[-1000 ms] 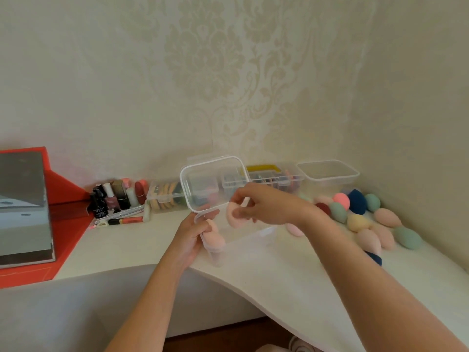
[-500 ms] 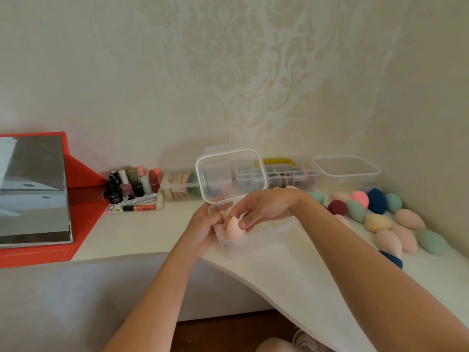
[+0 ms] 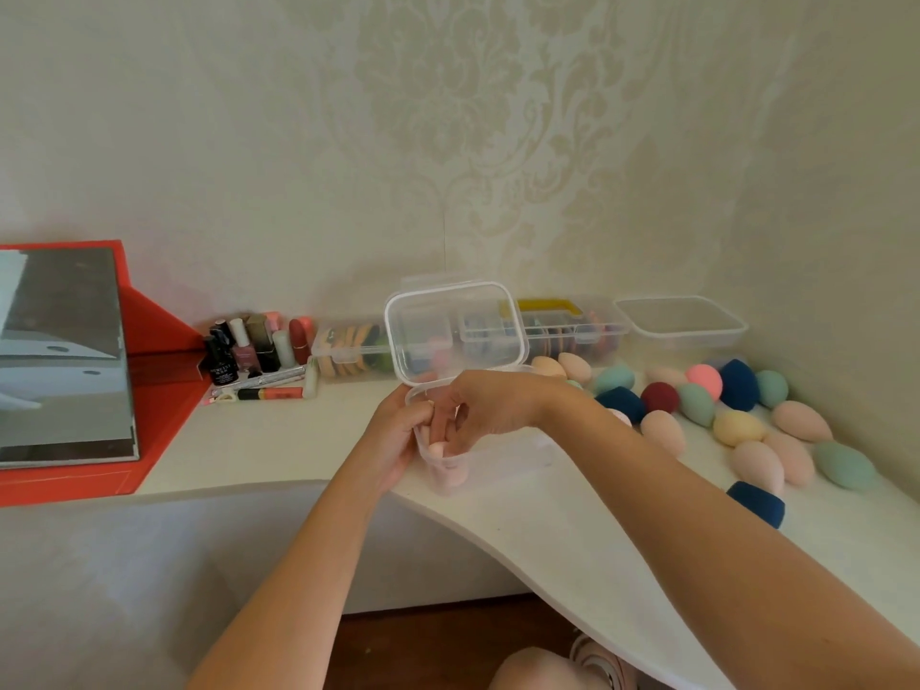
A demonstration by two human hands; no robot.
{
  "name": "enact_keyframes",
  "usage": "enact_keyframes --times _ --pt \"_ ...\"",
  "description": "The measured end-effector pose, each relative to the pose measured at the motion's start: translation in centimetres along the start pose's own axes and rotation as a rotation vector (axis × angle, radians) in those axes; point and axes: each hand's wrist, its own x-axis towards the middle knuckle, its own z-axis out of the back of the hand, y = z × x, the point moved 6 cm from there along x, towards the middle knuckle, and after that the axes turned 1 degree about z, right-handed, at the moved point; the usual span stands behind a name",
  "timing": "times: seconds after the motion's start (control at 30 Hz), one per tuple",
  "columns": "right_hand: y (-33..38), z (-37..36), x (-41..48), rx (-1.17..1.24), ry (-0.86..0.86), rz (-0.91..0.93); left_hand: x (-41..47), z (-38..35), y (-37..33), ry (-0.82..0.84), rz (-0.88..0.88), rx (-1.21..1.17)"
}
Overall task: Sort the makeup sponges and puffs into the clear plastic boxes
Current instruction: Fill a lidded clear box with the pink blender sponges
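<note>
Left hand (image 3: 393, 438) grips the left end wall of the clear box (image 3: 503, 458), thumb side wrapped over the rim, pinning it to the surface (image 3: 308, 440). Right hand (image 3: 493, 403) is over the same end with fingers curled down inside, touching a pink sponge (image 3: 448, 474) at the bottom. Can't tell if it pinches the sponge or only pushes it. Lid (image 3: 455, 331) stands up on the far edge, out of the way. Key geometry: the box's long axis runs from the hands out to the right, with pink filling only the left end and the right end looking free. Loose sponges (image 3: 662, 430) all lie to the right of the box, on their sides, pointing every which way, nearest ones just beside its right end. So the right hand is the nearer one for the next pick, I'd say, while the left goes on holding the box. Empty box (image 3: 692, 340) sits far right by the wall, beyond the pile.
</note>
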Motion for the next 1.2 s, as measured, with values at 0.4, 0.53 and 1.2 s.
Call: enact_keyframes --times 0.4,0.53,1.2 --pt "-1.9 -0.7 -0.8 0.123 -0.108 -0.036 -4.4 0.4 -1.9 -0.564 -0.514 0.393" --pt "-1.8 -0.8 -0.9 0.239 -0.045 -0.034 -5.2 -1.9 -2.5 -0.254 -0.760 0.755" --pt "-4.3 5.1 -11.6 -0.050 -0.304 -0.220 -3.6 -1.8 -1.7 -0.014 -0.537 0.876"
